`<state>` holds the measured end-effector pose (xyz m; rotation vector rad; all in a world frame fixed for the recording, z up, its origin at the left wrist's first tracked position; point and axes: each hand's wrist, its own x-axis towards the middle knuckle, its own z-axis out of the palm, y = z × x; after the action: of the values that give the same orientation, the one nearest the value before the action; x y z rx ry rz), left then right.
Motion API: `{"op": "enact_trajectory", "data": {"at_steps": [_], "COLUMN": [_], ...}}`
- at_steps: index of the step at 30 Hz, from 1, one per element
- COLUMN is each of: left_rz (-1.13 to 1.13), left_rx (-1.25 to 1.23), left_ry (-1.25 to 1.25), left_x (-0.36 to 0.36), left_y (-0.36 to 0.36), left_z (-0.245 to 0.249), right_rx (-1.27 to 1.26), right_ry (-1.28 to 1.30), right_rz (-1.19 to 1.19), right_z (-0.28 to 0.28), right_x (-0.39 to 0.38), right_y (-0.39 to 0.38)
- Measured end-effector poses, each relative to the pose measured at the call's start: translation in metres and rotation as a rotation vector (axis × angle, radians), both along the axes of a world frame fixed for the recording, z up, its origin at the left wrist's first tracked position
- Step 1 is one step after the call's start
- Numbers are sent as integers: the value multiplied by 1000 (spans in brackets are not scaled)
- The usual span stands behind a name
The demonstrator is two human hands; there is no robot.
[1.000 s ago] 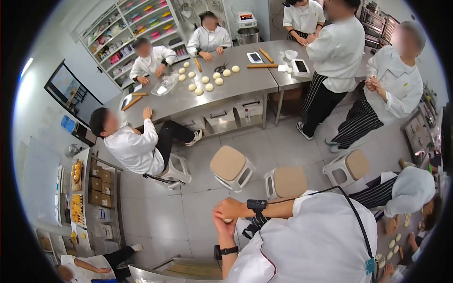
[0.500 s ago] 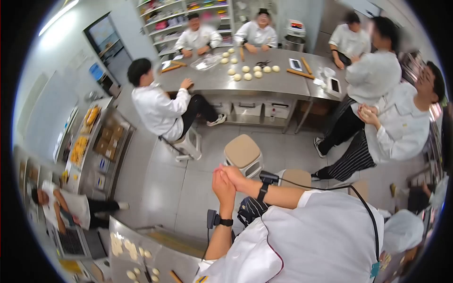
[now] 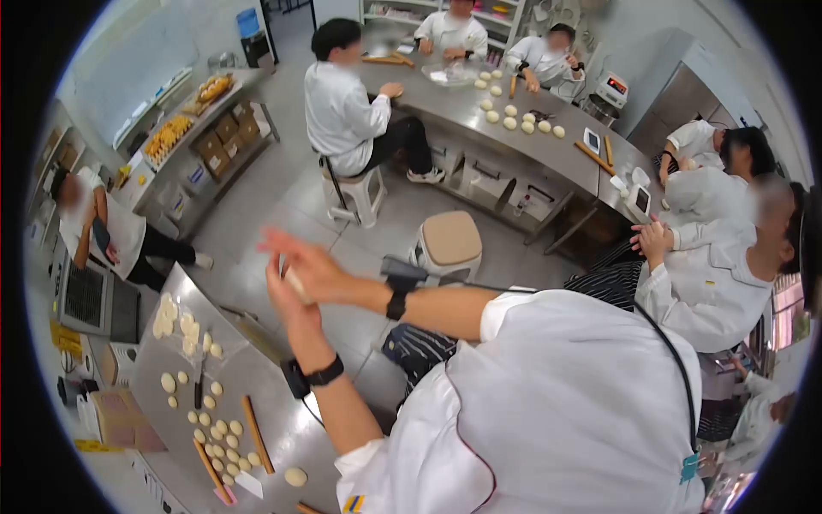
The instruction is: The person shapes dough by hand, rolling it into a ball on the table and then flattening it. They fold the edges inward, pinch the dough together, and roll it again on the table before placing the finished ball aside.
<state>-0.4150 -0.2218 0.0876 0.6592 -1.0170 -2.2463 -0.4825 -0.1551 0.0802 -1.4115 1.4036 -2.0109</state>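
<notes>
The dough (image 3: 294, 283) is pressed between both palms, at 12 o'clock of the left hand (image 3: 289, 310) and 7 o'clock of the right hand (image 3: 315, 267). At 7 o'clock from them, a steel table (image 3: 257, 377) carries dough balls (image 3: 214, 426) and a rolling pin (image 3: 257, 433). A stool (image 3: 451, 239) stands at 2 o'clock on the floor (image 3: 282, 197). Both hands are blurred, fingers nearly straight, clasping the dough.

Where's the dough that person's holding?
Left of centre in the head view, the dough sits between the person's left hand and right hand, by the near steel table.
</notes>
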Motion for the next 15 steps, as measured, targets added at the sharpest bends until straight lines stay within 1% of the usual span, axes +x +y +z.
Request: {"op": "enact_trajectory", "data": {"at_steps": [1,2,3,4,5,6,7,8,10,11,12,14,15], "left_rz": [16,39,41,160,274,274,319,369,466,509,504,277,267], "left_rx": [55,114,111,37,-36,-32,-23,-14,-5,-5,-10,309,306], "left_ry": [65,118,131,51,-28,-27,-29,-29,-25,-23,-19,182,187], "left_x": [15,30,38,47,53,59,65,72,80,83,90,103,100], "left_y": [-6,-9,-8,-5,-2,-2,-3,-6,-17,-19,-21,-27,-29], "left_z": [-11,-19,-18,-15,-12,-11,-10,-9,-5,-5,-7,-16,-19], "right_rx": [20,59,105,105,124,145,74,78,176,172,140,102,88], "right_ry": [296,313,326,328,139,-53,-114,-116,0,-2,23,62,139], "right_rz": [-97,-72,-41,-35,9,53,57,62,150,148,187,215,208], "right_z": [6,9,9,9,9,11,19,27,45,43,39,26,17], "right_x": [16,28,38,47,54,59,64,67,67,66,65,63,64], "right_y": [-3,-8,-13,-19,-25,-29,-33,-35,-42,-45,-52,-60,-61]}}
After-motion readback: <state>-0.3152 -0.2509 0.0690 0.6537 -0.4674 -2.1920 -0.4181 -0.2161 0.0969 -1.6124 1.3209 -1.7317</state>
